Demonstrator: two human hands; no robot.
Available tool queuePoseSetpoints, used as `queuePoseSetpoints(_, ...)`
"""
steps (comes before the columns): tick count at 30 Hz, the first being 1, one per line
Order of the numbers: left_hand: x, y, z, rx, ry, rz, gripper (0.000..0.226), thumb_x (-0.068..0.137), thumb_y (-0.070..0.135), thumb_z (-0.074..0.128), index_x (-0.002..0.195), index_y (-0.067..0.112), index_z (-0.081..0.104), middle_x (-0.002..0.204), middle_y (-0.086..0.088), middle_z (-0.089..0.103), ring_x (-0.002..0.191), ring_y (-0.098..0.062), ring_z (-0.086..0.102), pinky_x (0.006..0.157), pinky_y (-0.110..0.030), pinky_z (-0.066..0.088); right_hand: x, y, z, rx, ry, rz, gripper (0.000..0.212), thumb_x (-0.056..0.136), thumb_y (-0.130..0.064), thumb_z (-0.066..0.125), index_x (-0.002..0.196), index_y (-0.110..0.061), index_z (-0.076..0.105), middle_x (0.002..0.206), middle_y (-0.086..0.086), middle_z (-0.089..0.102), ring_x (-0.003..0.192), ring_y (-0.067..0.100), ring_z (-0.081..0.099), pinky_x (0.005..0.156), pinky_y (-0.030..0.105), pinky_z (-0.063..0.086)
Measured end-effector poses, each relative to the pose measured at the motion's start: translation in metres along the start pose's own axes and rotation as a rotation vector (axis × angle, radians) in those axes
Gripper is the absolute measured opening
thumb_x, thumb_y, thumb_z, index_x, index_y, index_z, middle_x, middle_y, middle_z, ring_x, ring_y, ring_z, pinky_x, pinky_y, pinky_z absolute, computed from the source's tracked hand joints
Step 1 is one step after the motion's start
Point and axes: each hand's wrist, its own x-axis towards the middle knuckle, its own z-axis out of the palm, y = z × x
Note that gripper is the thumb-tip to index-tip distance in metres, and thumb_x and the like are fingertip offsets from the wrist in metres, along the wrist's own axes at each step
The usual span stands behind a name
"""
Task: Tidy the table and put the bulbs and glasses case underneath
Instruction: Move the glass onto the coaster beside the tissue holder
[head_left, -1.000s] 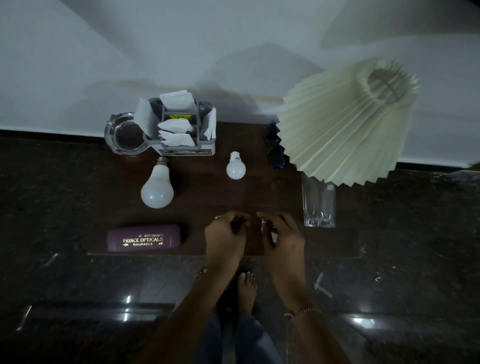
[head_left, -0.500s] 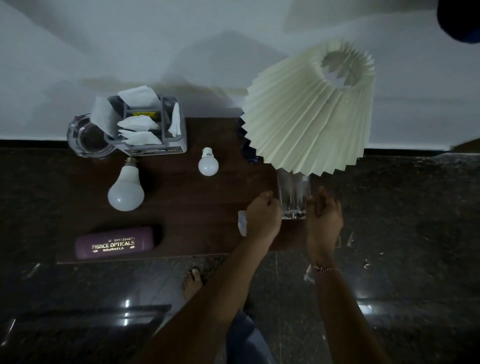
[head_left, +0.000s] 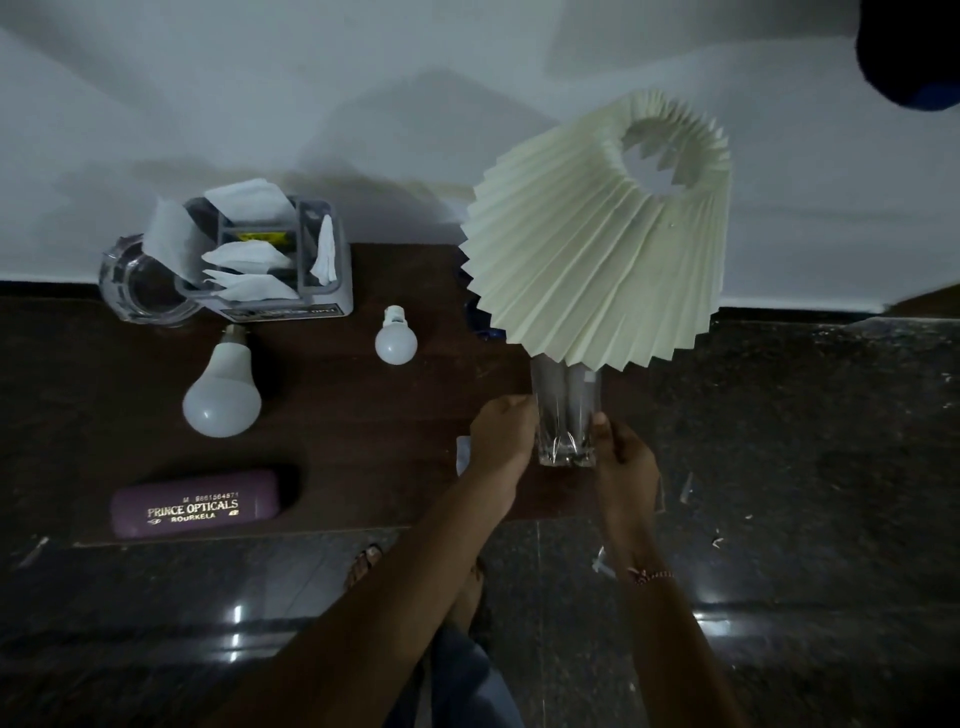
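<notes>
Both hands, left (head_left: 503, 436) and right (head_left: 623, 457), gripped the clear glass lamp base (head_left: 565, 415); white bulbs (head_left: 222, 395) and purple glasses case (head_left: 200, 503) lay untouched on the table (head_left: 363, 415).

Your left hand (head_left: 501, 434) and right hand (head_left: 621, 454) flank tall clear faceted glass (head_left: 565, 415) on dark brown wooden table (head_left: 332, 415), touching its sides. Cream pleated lampshade (head_left: 602, 244) overhangs glass top. Left: large white bulb (head_left: 222, 395), small white bulb (head_left: 396, 338), purple glasses case (head_left: 195, 503), grey tissue-filled organiser (head_left: 275, 260), clear glass ashtray (head_left: 137, 283).
</notes>
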Motion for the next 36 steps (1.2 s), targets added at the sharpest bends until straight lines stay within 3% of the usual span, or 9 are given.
queuePoseSetpoints(2, -0.003, 0.001, -0.007, -0.027, -0.009, 0.015, 0.033, 0.079, 0.005, 0.042, 0.064, 0.021, 0.067, 0.089, -0.012, 0.066, 0.096, -0.037, 0.061, 0.096, -0.053, 0.047, -0.006, -0.003, -0.003, 0.029, -0.001, -0.008, 0.030, 0.095, -0.028, 0.047, 0.098, -0.006, 0.067, 0.085, 0.003, 0.066, 0.077, 0.014, 0.059, 0.061, 0.017, 0.042)
queuePoseSetpoints(7, -0.019, 0.001, -0.033, -0.063, 0.032, 0.014, 0.030, 0.087, 0.007, 0.041, 0.073, 0.023, 0.063, 0.092, -0.010, 0.068, 0.083, -0.023, 0.064, 0.086, -0.044, 0.053, -0.033, -0.013, 0.002, 0.147, -0.078, 0.064, 0.025, 0.095, -0.028, 0.046, 0.115, -0.018, 0.058, 0.105, 0.004, 0.065, 0.098, 0.022, 0.062, 0.084, 0.042, 0.052)
queuePoseSetpoints(13, -0.033, -0.005, -0.078, 0.012, 0.184, 0.064, 0.032, 0.090, 0.013, 0.039, 0.067, 0.012, 0.060, 0.096, -0.020, 0.068, 0.093, -0.035, 0.064, 0.089, -0.049, 0.051, -0.064, -0.020, 0.039, 0.236, -0.168, 0.131, 0.021, 0.095, -0.020, 0.048, 0.111, -0.019, 0.061, 0.111, 0.012, 0.066, 0.105, 0.031, 0.062, 0.093, 0.057, 0.048)
queuePoseSetpoints(19, -0.049, -0.009, -0.122, 0.109, 0.294, 0.194, 0.034, 0.089, 0.012, 0.042, 0.065, 0.000, 0.062, 0.061, -0.003, 0.058, 0.055, -0.006, 0.048, 0.048, -0.010, 0.037, -0.091, -0.042, 0.084, 0.293, -0.280, 0.124, 0.020, 0.095, -0.033, 0.045, 0.107, -0.025, 0.059, 0.101, 0.002, 0.066, 0.094, 0.020, 0.065, 0.074, 0.032, 0.050)
queuePoseSetpoints(22, -0.056, -0.001, -0.146, 0.071, 0.346, 0.194, 0.037, 0.091, 0.019, 0.046, 0.054, 0.019, 0.054, 0.060, 0.005, 0.055, 0.059, -0.006, 0.051, 0.068, -0.027, 0.045, -0.102, -0.057, 0.101, 0.296, -0.339, 0.074, 0.046, 0.083, -0.053, 0.045, 0.111, -0.018, 0.056, 0.097, -0.007, 0.064, 0.089, 0.010, 0.065, 0.069, 0.022, 0.052)
queuePoseSetpoints(26, -0.059, 0.012, -0.190, -0.034, 0.357, 0.190, 0.045, 0.088, 0.044, 0.050, 0.078, 0.004, 0.070, 0.085, -0.017, 0.072, 0.084, -0.033, 0.068, 0.087, -0.048, 0.053, -0.115, -0.078, 0.120, 0.259, -0.463, -0.061, 0.040, 0.082, -0.057, 0.048, 0.109, -0.028, 0.055, 0.098, -0.013, 0.067, 0.092, 0.002, 0.065, 0.071, 0.018, 0.052)
queuePoseSetpoints(28, -0.061, 0.023, -0.216, -0.071, 0.377, 0.175, 0.056, 0.081, 0.056, 0.054, 0.085, 0.004, 0.072, 0.086, -0.018, 0.073, 0.084, -0.033, 0.069, 0.088, -0.047, 0.054, -0.119, -0.090, 0.128, 0.213, -0.536, -0.166, 0.040, 0.085, -0.054, 0.048, 0.117, -0.031, 0.052, 0.105, -0.020, 0.064, 0.101, -0.002, 0.060, 0.079, 0.016, 0.050)
queuePoseSetpoints(32, -0.075, 0.052, -0.266, -0.156, 0.368, 0.152, 0.052, 0.067, 0.058, 0.067, 0.063, 0.006, 0.072, 0.059, -0.011, 0.072, 0.057, -0.024, 0.071, 0.062, -0.034, 0.058, -0.124, -0.133, 0.146, 0.017, -0.643, -0.439, 0.043, 0.083, -0.062, 0.046, 0.121, -0.043, 0.041, 0.118, -0.026, 0.046, 0.111, -0.016, 0.035, 0.083, -0.005, 0.030)
queuePoseSetpoints(36, -0.090, 0.080, -0.304, -0.166, 0.422, 0.262, 0.039, 0.080, 0.026, 0.066, 0.046, 0.009, 0.063, 0.039, -0.005, 0.063, 0.034, -0.012, 0.061, 0.033, -0.019, 0.047, -0.125, -0.179, 0.169, -0.044, -0.752, -0.589, 0.047, 0.089, -0.045, 0.049, 0.132, -0.026, 0.041, 0.119, -0.016, 0.047, 0.121, 0.011, 0.039, 0.096, 0.016, 0.037)
